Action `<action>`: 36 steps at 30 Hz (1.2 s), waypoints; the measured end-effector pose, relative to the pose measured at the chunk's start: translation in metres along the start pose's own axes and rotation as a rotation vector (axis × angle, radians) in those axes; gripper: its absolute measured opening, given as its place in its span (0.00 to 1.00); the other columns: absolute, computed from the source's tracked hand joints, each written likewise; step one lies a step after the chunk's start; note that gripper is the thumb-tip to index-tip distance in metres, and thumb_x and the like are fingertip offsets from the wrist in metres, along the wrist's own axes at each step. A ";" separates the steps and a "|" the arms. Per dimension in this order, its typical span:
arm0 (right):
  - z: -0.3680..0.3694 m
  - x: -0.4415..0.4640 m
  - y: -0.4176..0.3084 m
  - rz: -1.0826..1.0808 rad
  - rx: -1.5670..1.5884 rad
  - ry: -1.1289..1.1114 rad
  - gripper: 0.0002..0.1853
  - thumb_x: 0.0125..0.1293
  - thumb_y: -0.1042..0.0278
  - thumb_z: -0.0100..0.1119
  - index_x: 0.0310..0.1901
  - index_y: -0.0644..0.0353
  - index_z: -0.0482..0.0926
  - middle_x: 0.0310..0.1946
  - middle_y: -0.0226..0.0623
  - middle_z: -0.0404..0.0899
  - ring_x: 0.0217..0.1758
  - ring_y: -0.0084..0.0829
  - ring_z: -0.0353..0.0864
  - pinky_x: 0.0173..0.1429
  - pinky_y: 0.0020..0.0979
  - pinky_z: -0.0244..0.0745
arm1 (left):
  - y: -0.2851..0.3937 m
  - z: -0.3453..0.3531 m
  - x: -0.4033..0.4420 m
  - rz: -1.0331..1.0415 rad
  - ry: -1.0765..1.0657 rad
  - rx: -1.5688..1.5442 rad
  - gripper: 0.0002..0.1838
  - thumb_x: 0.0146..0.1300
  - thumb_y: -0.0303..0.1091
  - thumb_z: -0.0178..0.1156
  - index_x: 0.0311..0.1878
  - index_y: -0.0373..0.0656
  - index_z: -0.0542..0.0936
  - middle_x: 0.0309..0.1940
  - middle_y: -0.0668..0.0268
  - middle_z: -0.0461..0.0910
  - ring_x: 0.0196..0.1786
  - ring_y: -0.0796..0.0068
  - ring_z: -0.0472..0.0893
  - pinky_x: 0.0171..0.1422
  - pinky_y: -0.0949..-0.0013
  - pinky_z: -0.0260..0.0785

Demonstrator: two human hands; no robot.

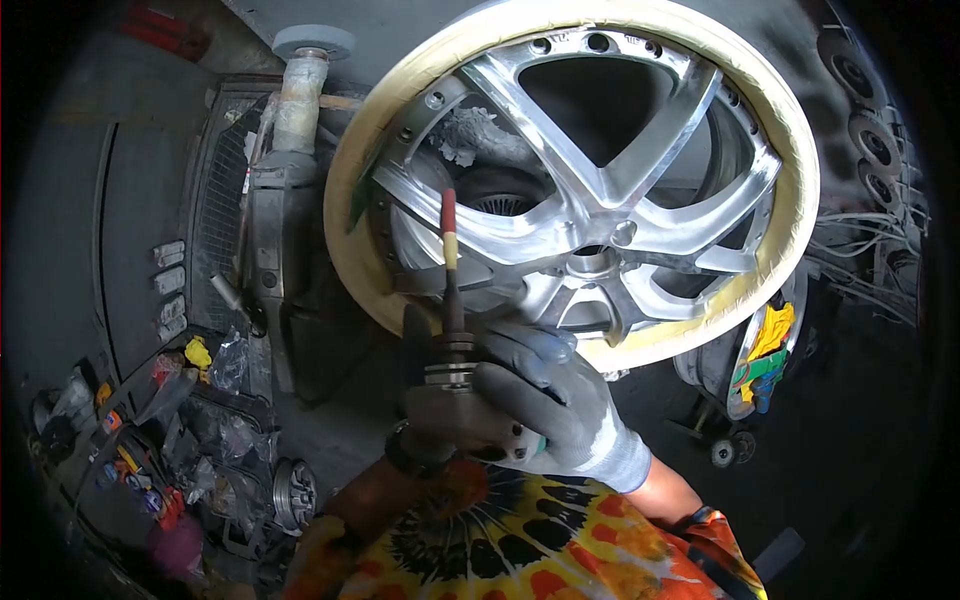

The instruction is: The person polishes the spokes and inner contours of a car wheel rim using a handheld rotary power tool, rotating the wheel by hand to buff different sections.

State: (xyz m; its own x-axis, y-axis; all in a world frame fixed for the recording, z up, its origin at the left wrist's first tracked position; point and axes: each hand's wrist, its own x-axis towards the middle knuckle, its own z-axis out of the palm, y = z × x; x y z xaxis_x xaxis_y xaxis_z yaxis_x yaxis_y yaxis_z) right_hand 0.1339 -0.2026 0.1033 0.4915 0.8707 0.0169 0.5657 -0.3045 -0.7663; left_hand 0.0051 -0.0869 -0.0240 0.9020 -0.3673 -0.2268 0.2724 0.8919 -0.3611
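A hand-held die grinder [457, 375] stands upright before my chest, with a metal collar and a slim tapered bit [450, 240] tipped in dark red above a pale band. My right hand [570, 400], in a grey and white coated glove, has its fingers wrapped round the grinder's right side. On the left, in deep shadow, my left hand [418, 375] grips the tool body; most of its fingers are hidden, and a dark band circles the wrist. Beyond the bit is a shiny spoked wheel rim [590, 210], its outer lip covered in cream masking tape [345, 240].
At the left stands a grey machine [283, 230] with a round disc [313, 42] on top. Plastic bags and small parts [225, 440] clutter the lower left, beside another wheel [295, 497]. Discs [875, 140] and cables hang at the right, above a wheel holding coloured cloths [768, 335].
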 end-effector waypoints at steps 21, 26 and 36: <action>-0.023 -0.020 -0.018 0.245 -0.015 -0.025 0.34 0.49 0.56 0.82 0.57 0.63 0.83 0.56 0.53 0.81 0.59 0.55 0.82 0.59 0.47 0.79 | -0.045 -0.027 0.037 -0.081 -0.336 -0.618 0.47 0.69 0.77 0.50 0.63 0.34 0.74 0.52 0.51 0.83 0.49 0.59 0.85 0.54 0.56 0.80; -0.012 0.000 -0.029 0.197 0.021 0.039 0.33 0.48 0.58 0.82 0.56 0.63 0.84 0.54 0.53 0.82 0.57 0.55 0.83 0.59 0.47 0.79 | -0.002 0.055 0.006 -0.087 0.079 -0.623 0.48 0.68 0.79 0.48 0.63 0.37 0.75 0.50 0.51 0.84 0.46 0.62 0.85 0.52 0.54 0.80; 0.005 0.040 -0.041 0.208 0.045 0.020 0.31 0.52 0.58 0.77 0.60 0.58 0.84 0.57 0.50 0.80 0.59 0.52 0.82 0.60 0.47 0.78 | 0.031 0.018 -0.044 -0.098 0.347 0.344 0.50 0.66 0.81 0.47 0.66 0.38 0.74 0.52 0.50 0.84 0.47 0.60 0.85 0.53 0.53 0.80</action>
State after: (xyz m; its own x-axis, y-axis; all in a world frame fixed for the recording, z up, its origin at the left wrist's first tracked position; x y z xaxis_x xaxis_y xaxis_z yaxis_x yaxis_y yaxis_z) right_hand 0.1275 -0.1535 0.1320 0.6079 0.7829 -0.1323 0.4207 -0.4589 -0.7826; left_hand -0.0199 -0.0386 -0.0090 0.7183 -0.4676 -0.5152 0.4973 0.8629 -0.0899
